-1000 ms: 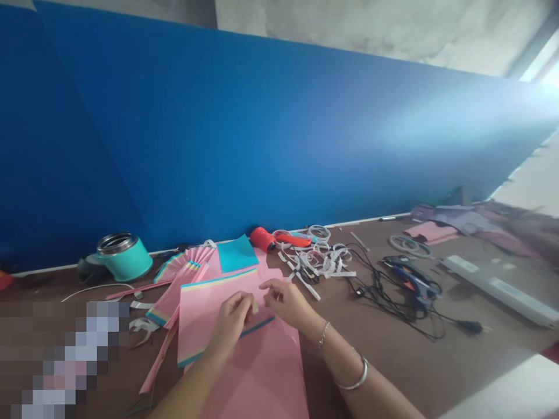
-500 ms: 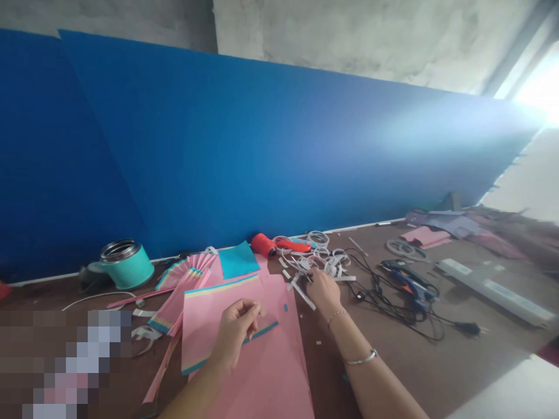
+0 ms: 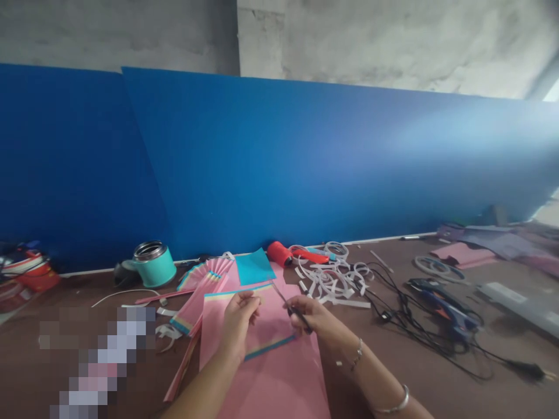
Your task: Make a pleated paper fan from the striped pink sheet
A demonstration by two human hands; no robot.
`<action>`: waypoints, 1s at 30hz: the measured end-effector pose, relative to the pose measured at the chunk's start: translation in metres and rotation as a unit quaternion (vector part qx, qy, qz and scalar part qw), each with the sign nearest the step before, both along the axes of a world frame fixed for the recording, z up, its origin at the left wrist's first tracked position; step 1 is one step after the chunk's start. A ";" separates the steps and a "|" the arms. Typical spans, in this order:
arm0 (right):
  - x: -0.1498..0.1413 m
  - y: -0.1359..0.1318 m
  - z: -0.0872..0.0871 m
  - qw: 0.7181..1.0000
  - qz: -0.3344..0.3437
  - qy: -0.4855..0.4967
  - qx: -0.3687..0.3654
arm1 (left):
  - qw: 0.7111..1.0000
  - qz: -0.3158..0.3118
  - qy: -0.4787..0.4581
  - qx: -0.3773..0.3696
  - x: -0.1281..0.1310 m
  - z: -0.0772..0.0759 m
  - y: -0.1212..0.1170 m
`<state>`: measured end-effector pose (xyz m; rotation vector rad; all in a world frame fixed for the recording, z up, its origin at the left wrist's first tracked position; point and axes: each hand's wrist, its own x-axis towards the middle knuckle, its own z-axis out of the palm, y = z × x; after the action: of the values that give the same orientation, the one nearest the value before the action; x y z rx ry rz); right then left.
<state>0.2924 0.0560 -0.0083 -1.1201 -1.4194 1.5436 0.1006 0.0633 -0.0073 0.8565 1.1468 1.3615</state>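
My right hand (image 3: 318, 320) is closed on a pair of scissors (image 3: 301, 320) with dark handles; the blades point up and left, over pink paper. Left of it, my left hand (image 3: 238, 326) is pinched, with a small beige piece, hard to make out, at its fingertips. Beneath both hands lies a pink sheet (image 3: 213, 331) edged with blue and yellow strips, on larger pink paper (image 3: 279, 390). Pleated pink paper (image 3: 205, 285) with similar edging sits to the left. Just behind is a blue paper square (image 3: 255, 267).
Curled white strips (image 3: 329, 279) lie beside a red thread spool (image 3: 278, 254). A turquoise mug (image 3: 156, 269) stands back left. On the right are black cables (image 3: 404, 326), a glue gun (image 3: 454, 317) and a long pale box (image 3: 515, 305). A blue panel (image 3: 283, 169) borders the table.
My right hand has come back from the white strips, now with the scissors in it. My left hand stays pinched over the sheet. The view has turned slightly left.
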 end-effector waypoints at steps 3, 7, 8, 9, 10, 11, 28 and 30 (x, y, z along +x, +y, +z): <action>-0.006 -0.005 -0.002 0.996 0.072 -0.037 -0.032 | 1.000 0.026 0.004 0.004 -0.002 0.000 0.003; -0.011 -0.005 -0.013 0.994 0.090 -0.048 -0.025 | 0.999 0.034 0.011 0.006 -0.002 0.000 0.002; -0.012 -0.005 -0.016 0.995 0.089 -0.043 -0.022 | 0.999 0.037 0.012 0.005 -0.002 0.000 0.002; -0.012 -0.004 -0.019 0.995 0.087 -0.037 -0.020 | 0.999 0.040 0.013 0.003 -0.001 0.000 0.002; -0.013 -0.004 -0.022 0.996 0.086 -0.032 -0.019 | 0.999 0.043 0.014 0.000 -0.001 -0.001 0.002; -0.013 -0.003 -0.024 0.996 0.085 -0.028 -0.020 | 0.999 0.047 0.015 -0.002 -0.001 -0.001 0.002; -0.013 -0.001 -0.029 0.996 0.078 -0.034 -0.014 | 0.999 0.039 -0.006 0.004 -0.001 -0.005 0.004; -0.013 -0.001 -0.028 0.996 0.079 -0.032 -0.013 | 0.999 0.038 -0.008 0.004 -0.001 -0.005 0.004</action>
<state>0.2791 0.0547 -0.0365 -1.1040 -1.5661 1.6539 0.0998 0.0671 -0.0119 0.8147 1.1723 1.4333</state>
